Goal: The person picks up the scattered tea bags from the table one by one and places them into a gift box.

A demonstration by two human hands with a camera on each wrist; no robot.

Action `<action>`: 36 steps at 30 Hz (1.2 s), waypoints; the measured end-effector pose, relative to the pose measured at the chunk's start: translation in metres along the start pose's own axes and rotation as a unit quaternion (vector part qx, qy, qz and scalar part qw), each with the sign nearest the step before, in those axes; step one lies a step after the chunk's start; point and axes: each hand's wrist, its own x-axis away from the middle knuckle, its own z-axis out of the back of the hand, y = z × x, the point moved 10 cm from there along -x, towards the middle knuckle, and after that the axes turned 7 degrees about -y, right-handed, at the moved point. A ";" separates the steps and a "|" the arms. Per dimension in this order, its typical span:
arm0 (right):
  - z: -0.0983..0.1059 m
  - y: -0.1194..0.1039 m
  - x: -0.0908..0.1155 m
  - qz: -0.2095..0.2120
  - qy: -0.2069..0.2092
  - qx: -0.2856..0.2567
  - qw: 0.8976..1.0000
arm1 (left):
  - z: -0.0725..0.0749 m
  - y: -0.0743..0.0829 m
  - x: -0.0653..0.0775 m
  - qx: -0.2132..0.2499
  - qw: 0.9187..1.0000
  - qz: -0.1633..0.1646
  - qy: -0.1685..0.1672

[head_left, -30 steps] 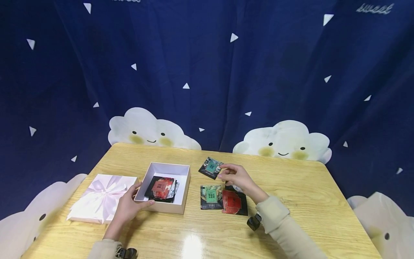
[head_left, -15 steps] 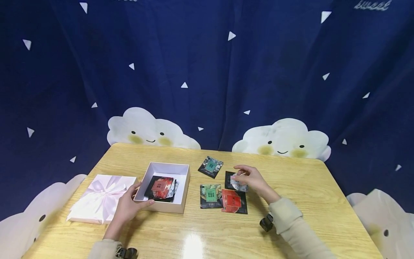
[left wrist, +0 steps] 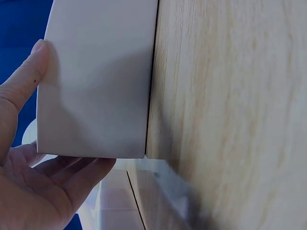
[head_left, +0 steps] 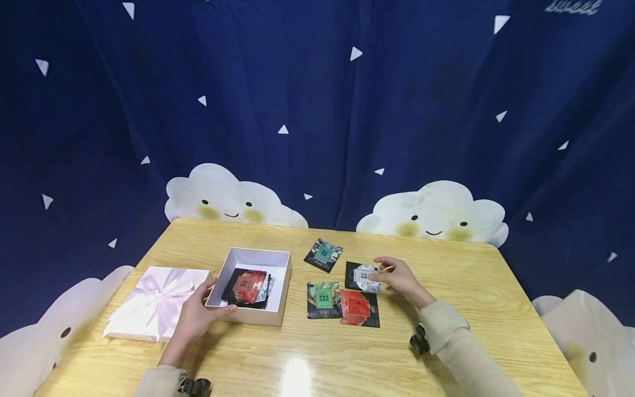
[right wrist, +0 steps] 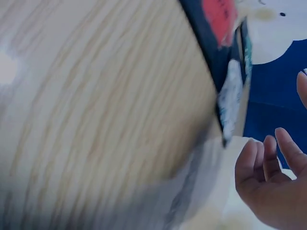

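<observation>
My left hand (head_left: 195,318) holds the near left corner of an uncovered white box (head_left: 258,317), thumb on the front wall and fingers along the left side. Inside the box lie several square sachets, a red and black one (head_left: 246,283) on top. My right hand (head_left: 403,280) is at the right edge of a black and white sachet (head_left: 358,276) lying on the table; in the right wrist view its fingers are loosely bent and hold nothing. Nearby lie a green-labelled sachet (head_left: 324,299), a red and black sachet (head_left: 358,308) and a teal-labelled sachet (head_left: 323,254).
A pale pink lid (head_left: 141,318) with a ribbon bow lies left of the box, close to the left hand. The wooden table (head_left: 421,364) stretches on to the right. Behind it hangs a dark blue curtain (head_left: 317,110) with cloud faces.
My right hand has moved right, from beside the teal-labelled sachet to the black and white sachet, which now shows more fully. The left hand and the box have stayed put.
</observation>
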 end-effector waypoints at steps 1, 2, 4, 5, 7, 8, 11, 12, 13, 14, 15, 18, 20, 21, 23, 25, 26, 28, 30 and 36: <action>0.001 0.003 -0.001 -0.006 0.004 0.010 1.000 | 0.000 0.000 0.000 0.000 1.000 0.000 0.000; 0.003 0.007 -0.003 -0.010 0.009 0.023 1.000 | 0.000 0.000 -0.001 0.000 1.000 0.001 0.000; 0.004 0.013 -0.007 -0.018 0.014 0.043 0.999 | -0.001 0.000 -0.001 0.000 1.000 0.001 0.000; 0.005 0.015 -0.009 -0.018 0.015 0.053 0.998 | -0.001 0.000 -0.001 0.000 1.000 0.001 -0.001; 0.006 0.020 -0.013 -0.022 0.016 0.063 0.998 | -0.001 -0.001 -0.001 -0.001 1.000 0.001 -0.001; 0.006 0.022 -0.014 -0.023 0.014 0.063 0.998 | -0.001 -0.001 -0.001 0.000 1.000 0.000 -0.001; 0.007 0.025 -0.018 -0.025 0.008 0.061 0.998 | -0.001 0.000 -0.001 0.000 1.000 -0.002 -0.002; 0.006 0.025 -0.019 -0.026 0.006 0.060 0.998 | -0.001 0.001 -0.001 0.001 1.000 -0.002 -0.001; 0.006 0.026 -0.021 -0.027 0.004 0.062 0.998 | 0.000 0.001 -0.001 0.001 1.000 -0.002 -0.001; 0.006 0.026 -0.022 -0.029 0.003 0.064 0.998 | 0.000 0.002 -0.001 0.001 1.000 -0.003 -0.001; 0.006 0.027 -0.023 -0.032 0.002 0.066 0.997 | 0.000 0.002 -0.002 0.001 1.000 -0.003 -0.002; 0.005 0.030 -0.026 -0.042 -0.005 0.072 0.996 | 0.000 0.002 -0.002 0.002 1.000 -0.002 -0.003; 0.005 0.032 -0.027 -0.053 -0.005 0.072 0.996 | 0.000 0.002 -0.002 0.001 1.000 -0.001 -0.003; 0.005 0.033 -0.027 -0.056 -0.005 0.073 0.996 | 0.000 0.002 -0.002 0.001 1.000 0.000 -0.003; 0.005 0.033 -0.027 -0.058 -0.003 0.080 0.995 | 0.000 0.002 -0.001 -0.002 1.000 0.001 -0.002; 0.005 0.033 -0.026 -0.056 0.000 0.088 0.995 | 0.000 0.002 -0.001 -0.005 1.000 0.001 -0.001; 0.005 0.032 -0.026 -0.053 0.001 0.094 0.994 | 0.000 0.002 -0.001 -0.005 1.000 0.000 -0.001; 0.005 0.032 -0.025 -0.049 0.006 0.104 0.993 | 0.000 0.001 -0.001 -0.005 1.000 0.000 -0.001; 0.005 0.031 -0.025 -0.041 0.011 0.114 0.993 | 0.000 0.001 0.000 -0.005 1.000 0.000 -0.001; 0.005 0.026 -0.023 -0.027 0.029 0.130 0.991 | 0.000 0.001 0.000 -0.002 1.000 0.003 -0.002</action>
